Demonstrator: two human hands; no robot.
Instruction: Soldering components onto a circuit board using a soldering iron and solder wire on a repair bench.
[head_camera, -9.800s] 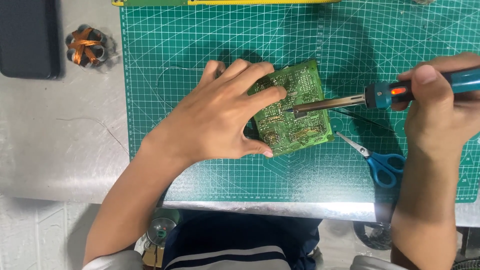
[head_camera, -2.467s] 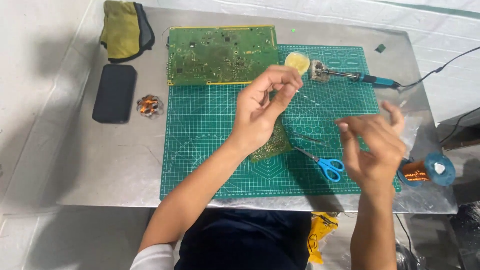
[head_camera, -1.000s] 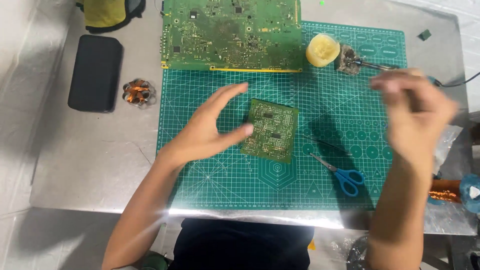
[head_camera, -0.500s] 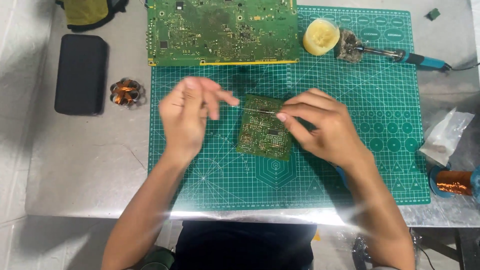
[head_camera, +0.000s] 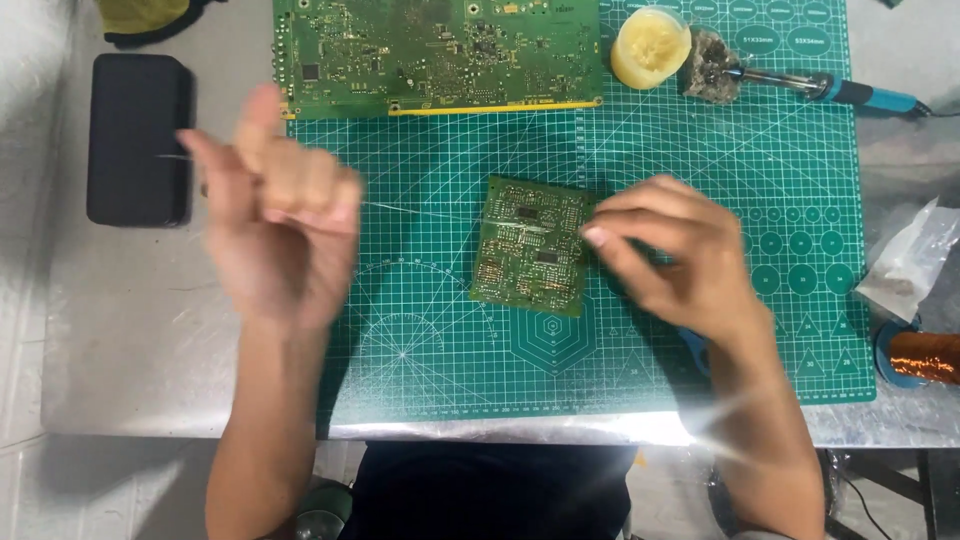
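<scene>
The right hand (head_camera: 680, 255) lies low over the green cutting mat (head_camera: 700, 150), its fingers (head_camera: 625, 240) drawn together with the tips on the right edge of the small green circuit board (head_camera: 533, 245); whether they pinch the edge or only press on it cannot be told. The board lies flat on the mat, slightly turned, to the left of those fingertips and partly under them. The left hand (head_camera: 280, 215) is raised above the bench (head_camera: 130, 330), blurred, well to the left of the board and apart from it. Its fingers are curled in toward the palm, thumb up, and a thin pale wire or pin seems to stick out to the left from between thumb and forefinger; the blur keeps the grip from being read surely. Beyond the left fingers, on the far side, lies a large green circuit board (head_camera: 440, 50) with a yellow front edge, its near edge over the top of the mat. To the left of the raised hand a black rectangular case (head_camera: 138, 135) rests on the bare metal bench. Beyond the right fingers stand a round tub of yellowish paste (head_camera: 650, 45) and, just beside it, a soldering iron (head_camera: 800, 85) with a blue handle, its tip in a clump of metal wool. To the right of the right hand, off the mat, lie a clear plastic bag (head_camera: 912, 262) and a spool of copper wire (head_camera: 925, 355).
</scene>
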